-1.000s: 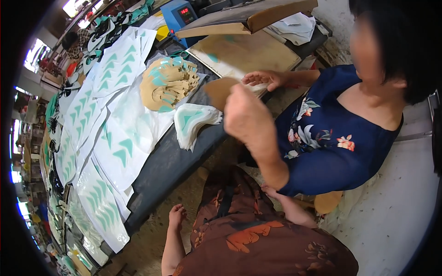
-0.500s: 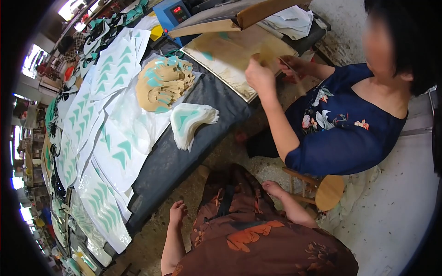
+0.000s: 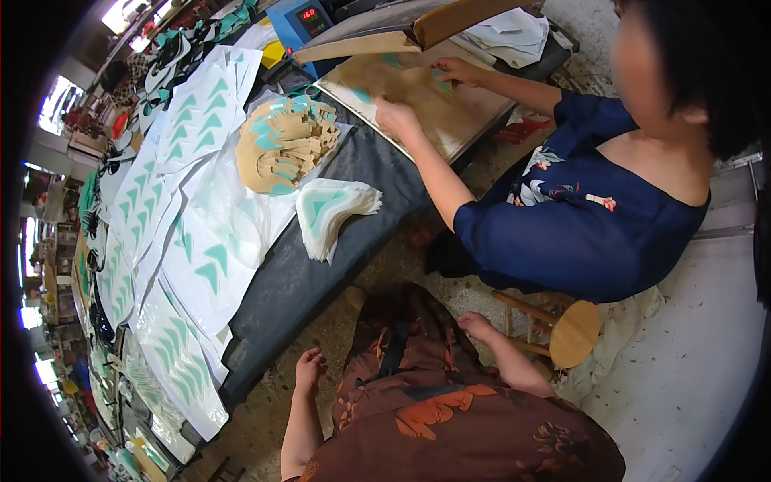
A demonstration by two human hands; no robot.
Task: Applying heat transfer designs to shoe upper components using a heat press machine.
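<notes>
My left hand (image 3: 310, 369) hangs beside my brown patterned clothing, fingers loosely curled, near the table edge. Over on the other side, my right hand (image 3: 477, 328) is also curled near my lap; neither shows anything in it. Nearest on the black table cover (image 3: 281, 301) lies a stack of white curved sheets (image 3: 329, 213) with a green shape on top. Behind it is a heap of tan curved pieces (image 3: 277, 153) with turquoise patches. A co-worker in a blue flowered top (image 3: 578, 233) has both hands over a brown sheet on the press bed (image 3: 426, 157).
White sheets with green crescent shapes (image 3: 213, 269) overlap across the table's left side. A blue control box (image 3: 299, 24) stands by the raised press plate (image 3: 361, 48). A wooden stool (image 3: 575, 333) is at my right. Crumpled white sheets (image 3: 506, 36) lie behind the press.
The co-worker's hands have moved from holding a piece up above the press bed down onto it, one toward its near edge, one farther back. My hands have stayed put.
</notes>
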